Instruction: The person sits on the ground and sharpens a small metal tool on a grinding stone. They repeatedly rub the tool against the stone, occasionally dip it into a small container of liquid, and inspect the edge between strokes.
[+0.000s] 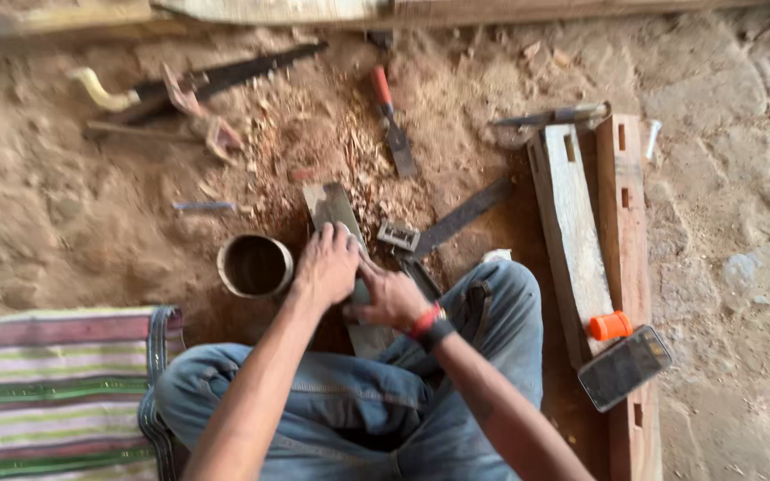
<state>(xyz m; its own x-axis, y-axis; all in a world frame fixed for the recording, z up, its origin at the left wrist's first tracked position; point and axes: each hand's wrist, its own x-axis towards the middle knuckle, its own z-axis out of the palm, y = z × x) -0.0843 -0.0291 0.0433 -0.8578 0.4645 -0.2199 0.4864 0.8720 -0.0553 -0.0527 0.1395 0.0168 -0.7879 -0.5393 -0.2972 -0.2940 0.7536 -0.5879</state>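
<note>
Lower left: striped mat on the dirt. Upper left: curved-handled saw among shavings. Left of centre: small round pot, just beside the hands. Centre: left hand pressed flat, fingers curled down on the long flat stone; right hand gripping something small against it, too blurred to name. Rubbing seemingly under way, finish impossible to judge. Upper centre: red-handled chisel. Right: two mortised wooden planks, orange cap, phone.
</note>
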